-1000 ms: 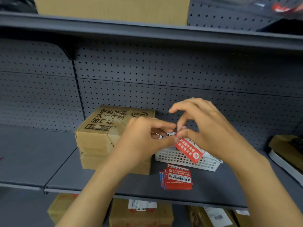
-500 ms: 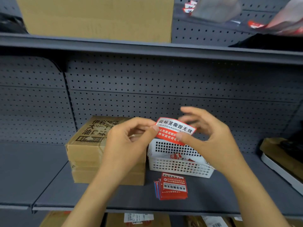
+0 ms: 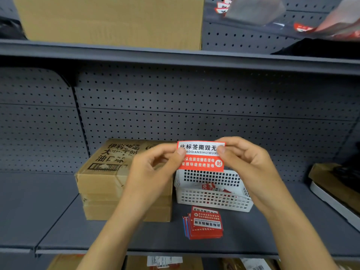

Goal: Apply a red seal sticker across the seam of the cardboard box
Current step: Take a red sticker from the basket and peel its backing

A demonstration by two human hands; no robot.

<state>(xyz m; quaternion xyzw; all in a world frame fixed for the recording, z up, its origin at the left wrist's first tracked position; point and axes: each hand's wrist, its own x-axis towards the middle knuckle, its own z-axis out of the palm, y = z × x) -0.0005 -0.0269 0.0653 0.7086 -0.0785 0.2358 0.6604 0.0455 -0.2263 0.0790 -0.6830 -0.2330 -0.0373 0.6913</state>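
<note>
Both hands hold one red seal sticker (image 3: 200,156) level above the grey shelf (image 3: 58,227).

Nearest, the shelf front edge spans the view, with labelled cartons partly visible below it. On the shelf deck lies a stack of red stickers (image 3: 204,224), just in front of a white perforated basket (image 3: 212,193). The left hand (image 3: 153,172) and right hand (image 3: 251,166) have thumb and fingers pinched on the sticker's upper left and right corners; the sticker hangs upright, printed face toward the camera, above the basket. The cardboard box (image 3: 109,178) rests just left of the basket, partly behind the left hand. Behind stands a grey pegboard back panel (image 3: 194,106). An upper shelf (image 3: 175,57) carries a large carton (image 3: 109,20).
</note>
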